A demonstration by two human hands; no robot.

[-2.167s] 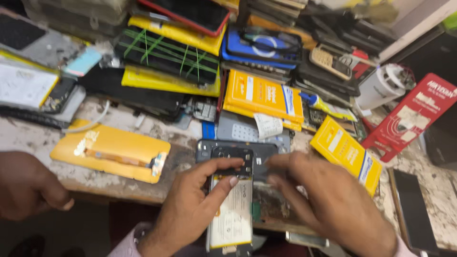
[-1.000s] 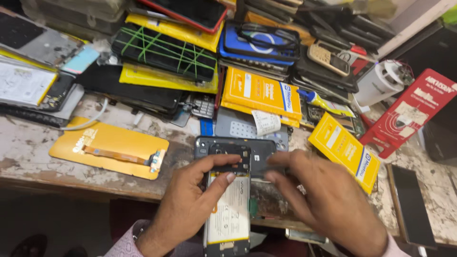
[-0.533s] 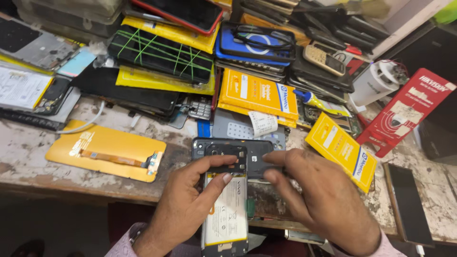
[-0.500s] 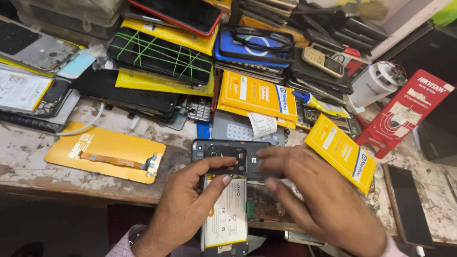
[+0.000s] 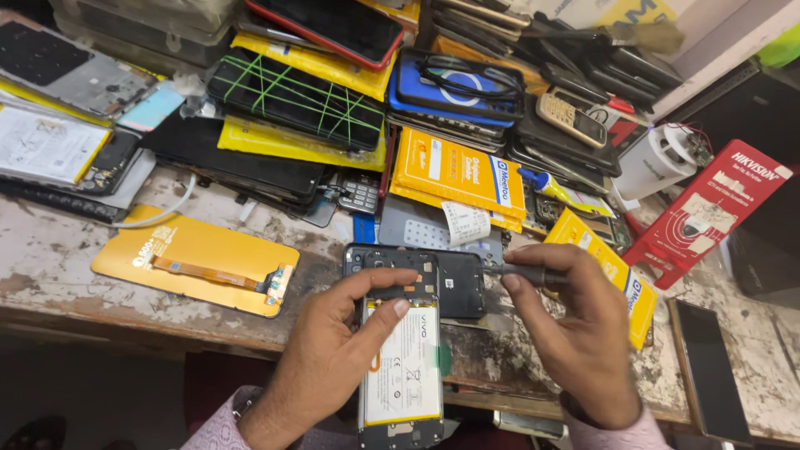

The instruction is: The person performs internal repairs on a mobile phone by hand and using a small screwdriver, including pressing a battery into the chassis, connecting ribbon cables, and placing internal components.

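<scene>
An opened phone (image 5: 414, 350) lies on the worn bench with its back off, showing a white battery and a black top board. My left hand (image 5: 329, 358) rests along its left side, thumb across the top board and forefinger on the battery. My right hand (image 5: 583, 333) is to the right of the phone, fingers closed around a dark-handled screwdriver (image 5: 518, 272) whose tip points left at the phone's upper right corner.
A yellow screen panel with a flex cable (image 5: 196, 260) lies at the left. Piles of phones, yellow boxes (image 5: 457, 171) and screens crowd the back. A red packet (image 5: 708, 212) and a dark phone (image 5: 707, 369) sit at the right, near the bench's front edge.
My right hand has drawn back to the right off the phone's top and now holds the screwdriver level at its corner. Another person's hand at the far left has left the view.
</scene>
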